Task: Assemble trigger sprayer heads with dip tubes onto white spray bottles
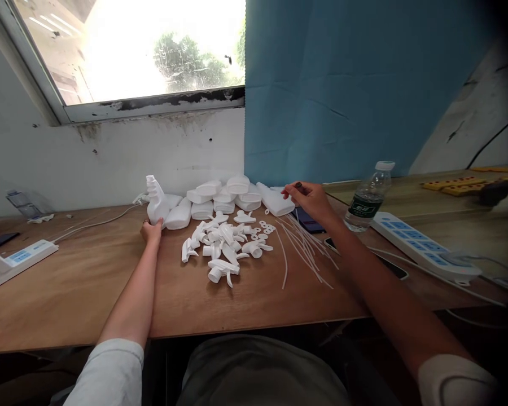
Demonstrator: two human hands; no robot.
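- One white spray-bottle body [154, 204], capless, stands upright near the wall at the left end of a row of bottles; whether its base touches the desk [173, 304] cannot be told.
- Handling (judged): probably light, thin-walled plastic, rather smooth, yielding under a hard squeeze and unlikely to break; easily tipped. The lower body offers the best hold, the ridged neck a stiffer one.
- Two hands, well apart. The left hand [151, 228] grips the lower part of the upright body, its fingers partly hidden. The right hand [307, 197] is closed about a small dark object [298, 185], too small to identify, above the right end of the row.
- About eleven lying bottles [179, 214], white, some stacked; overlap prevents an exact count.
- More than ten trigger spray heads [224, 270], white, heaped mid-desk; probably stiff, with slender triggers the weakest part.
- About eight washers [270, 228], flat and white, beside the heap.
- Roughly ten dip tubes [287, 260], loosely fanned, probably springy and inclined to roll.
- One water bottle [366, 200], clear, at right.
- Two power strips [31, 256], one on each side.
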